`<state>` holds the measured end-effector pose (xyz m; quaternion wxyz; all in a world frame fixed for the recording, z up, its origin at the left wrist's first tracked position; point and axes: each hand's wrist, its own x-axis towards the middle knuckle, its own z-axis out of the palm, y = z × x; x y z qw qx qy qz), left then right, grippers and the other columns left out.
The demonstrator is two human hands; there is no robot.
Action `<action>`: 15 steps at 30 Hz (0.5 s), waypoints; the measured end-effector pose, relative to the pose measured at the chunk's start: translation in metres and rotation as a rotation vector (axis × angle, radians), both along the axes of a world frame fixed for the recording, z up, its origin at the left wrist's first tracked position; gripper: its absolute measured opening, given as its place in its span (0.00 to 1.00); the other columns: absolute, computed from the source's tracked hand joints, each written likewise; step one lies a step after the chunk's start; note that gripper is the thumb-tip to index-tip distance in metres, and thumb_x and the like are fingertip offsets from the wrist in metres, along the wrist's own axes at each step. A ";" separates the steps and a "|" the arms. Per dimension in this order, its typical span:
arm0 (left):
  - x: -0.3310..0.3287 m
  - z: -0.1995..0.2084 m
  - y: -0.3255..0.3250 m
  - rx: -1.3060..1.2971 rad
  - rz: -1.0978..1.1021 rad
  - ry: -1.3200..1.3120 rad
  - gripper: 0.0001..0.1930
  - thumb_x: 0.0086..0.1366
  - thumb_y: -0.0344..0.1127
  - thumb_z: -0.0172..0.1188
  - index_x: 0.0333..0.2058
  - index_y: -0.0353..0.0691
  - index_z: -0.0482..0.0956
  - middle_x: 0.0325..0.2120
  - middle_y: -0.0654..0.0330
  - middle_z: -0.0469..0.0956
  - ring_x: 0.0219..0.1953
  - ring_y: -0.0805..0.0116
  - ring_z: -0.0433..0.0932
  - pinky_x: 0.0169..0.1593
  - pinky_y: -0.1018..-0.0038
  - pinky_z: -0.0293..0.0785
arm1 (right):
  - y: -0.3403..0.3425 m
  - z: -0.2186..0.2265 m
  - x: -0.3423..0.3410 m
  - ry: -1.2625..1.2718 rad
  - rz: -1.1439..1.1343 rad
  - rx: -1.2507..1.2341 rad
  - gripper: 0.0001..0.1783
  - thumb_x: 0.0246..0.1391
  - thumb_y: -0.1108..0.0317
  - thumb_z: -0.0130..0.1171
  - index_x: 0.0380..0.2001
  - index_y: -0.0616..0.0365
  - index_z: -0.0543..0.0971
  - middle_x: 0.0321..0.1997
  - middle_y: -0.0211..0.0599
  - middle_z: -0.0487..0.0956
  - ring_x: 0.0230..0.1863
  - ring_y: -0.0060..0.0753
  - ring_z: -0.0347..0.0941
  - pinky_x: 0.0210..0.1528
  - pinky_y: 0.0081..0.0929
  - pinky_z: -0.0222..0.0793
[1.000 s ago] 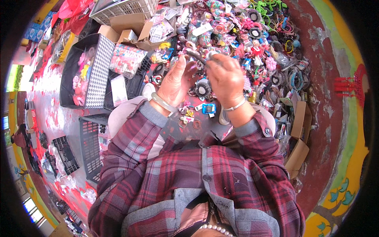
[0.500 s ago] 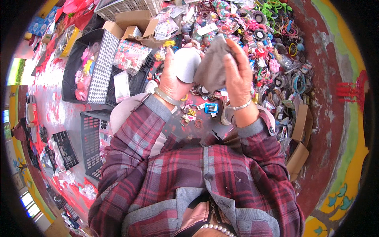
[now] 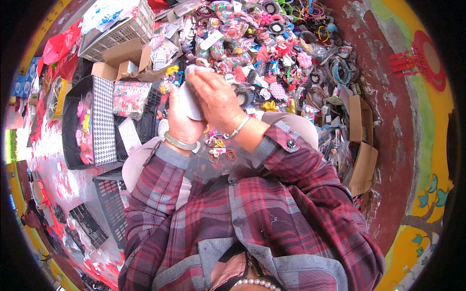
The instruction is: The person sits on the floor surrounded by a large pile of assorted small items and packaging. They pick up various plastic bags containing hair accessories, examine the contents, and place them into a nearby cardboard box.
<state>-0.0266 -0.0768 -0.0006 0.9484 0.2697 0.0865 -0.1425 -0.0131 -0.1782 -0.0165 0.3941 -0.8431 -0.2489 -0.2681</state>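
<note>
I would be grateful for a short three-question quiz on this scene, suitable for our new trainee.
1. True or false: the pale rounded disc is between the left hand and the right hand.
2. Which pattern covers the near side of the black storage box?
A) polka dots
B) houndstooth
C) wide stripes
3. Which ornament encircles the wrist of the left hand?

Key: 1. True. 2. B. 3. A pale bangle.
</note>
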 end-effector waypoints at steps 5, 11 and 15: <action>0.010 -0.013 0.023 -0.147 -0.173 -0.044 0.33 0.62 0.61 0.34 0.51 0.37 0.63 0.48 0.53 0.67 0.52 0.55 0.65 0.58 0.63 0.56 | 0.013 0.003 -0.021 -0.061 0.223 -0.043 0.21 0.42 0.71 0.50 0.45 0.59 0.70 0.48 0.45 0.70 0.52 0.44 0.65 0.51 0.41 0.60; 0.001 -0.010 0.008 -0.038 -0.021 -0.004 0.25 0.62 0.52 0.43 0.51 0.40 0.64 0.48 0.57 0.68 0.52 0.63 0.65 0.57 0.64 0.57 | -0.013 -0.006 0.018 -0.077 -0.081 -0.033 0.19 0.39 0.75 0.50 0.40 0.61 0.73 0.41 0.49 0.73 0.44 0.50 0.69 0.45 0.38 0.66; 0.011 -0.016 0.023 -0.035 -0.134 0.001 0.22 0.59 0.48 0.49 0.49 0.44 0.67 0.42 0.54 0.73 0.44 0.61 0.73 0.44 0.59 0.71 | -0.070 -0.002 0.044 0.065 -0.321 0.130 0.11 0.44 0.75 0.51 0.33 0.63 0.77 0.28 0.44 0.77 0.28 0.46 0.73 0.33 0.34 0.70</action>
